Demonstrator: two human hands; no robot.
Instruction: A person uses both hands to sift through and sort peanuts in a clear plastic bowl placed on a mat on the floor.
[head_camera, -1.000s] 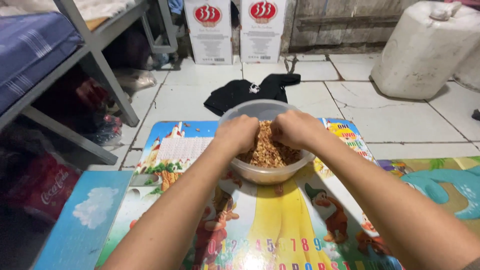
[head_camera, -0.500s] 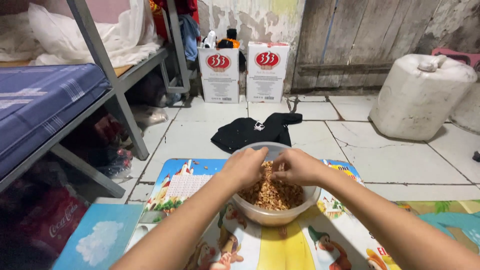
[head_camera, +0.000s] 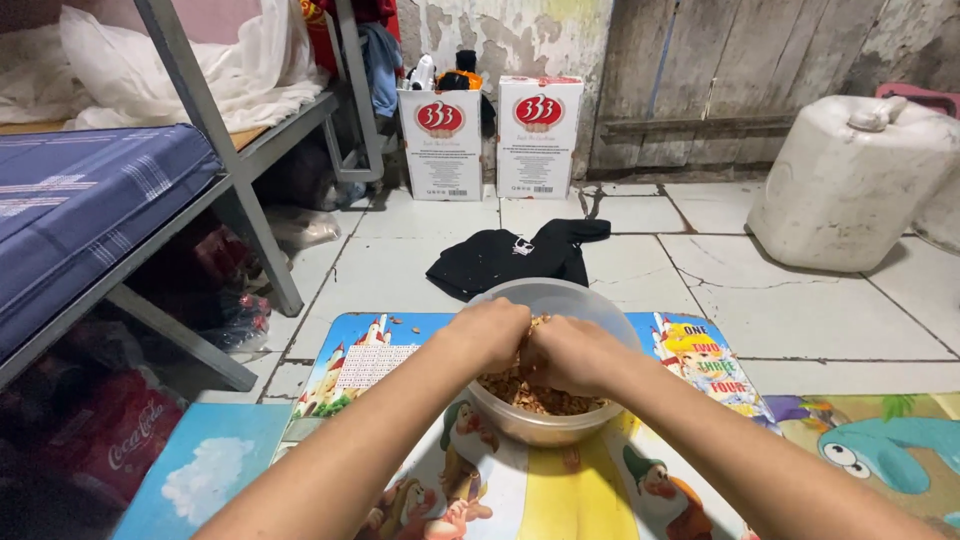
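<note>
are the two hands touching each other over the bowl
Touching. The head view shows the left hand and right hand pressed together with no gap, above the brown mix in the clear bowl.

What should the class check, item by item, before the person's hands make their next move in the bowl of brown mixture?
1. Both hands in the bowl: ok, left hand and right hand are over the brown crumbly mixture.
2. Clear plastic bowl upright: ok.
3. Bowl fully on the cartoon floor mat: ok.
4. Grip on the mixture: cannot tell, fingers are hidden.
5. Spills on the mat: ok, none seen.
6. Black garment clear of the bowl: ok, it lies behind on the tiles.
</note>
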